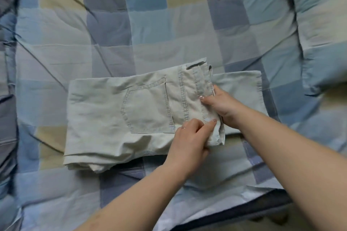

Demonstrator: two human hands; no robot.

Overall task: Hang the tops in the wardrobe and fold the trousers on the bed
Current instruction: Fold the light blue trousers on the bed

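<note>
One bed fills the view, spread with a checked quilt in blue, grey and cream, with a plump fold of the same quilt bunched along the right side. Near the bed's front edge lie the trousers, pale and already folded into a broad block, back pocket uppermost; a single lower layer sticks out to the right from under the waistband end. Both hands work at that end. The left hand has its fingers curled, pinching the near corner of the waistband between thumb and forefinger, a ring showing on one finger. The right hand grips the waistband edge from the right, thumb on top and fingers tucked beneath, out of sight. The cloth looks like a soft, light woven cotton: it should drape and sag rather than hold a shape, and the stacked layers will likely slide on each other if dragged. The stitched waistband and seams are the firmest parts, so taking hold there, with both hands spread along the edge, seems the best way to turn the next fold over without the layers skewing. No tops or wardrobe are in view.
</note>
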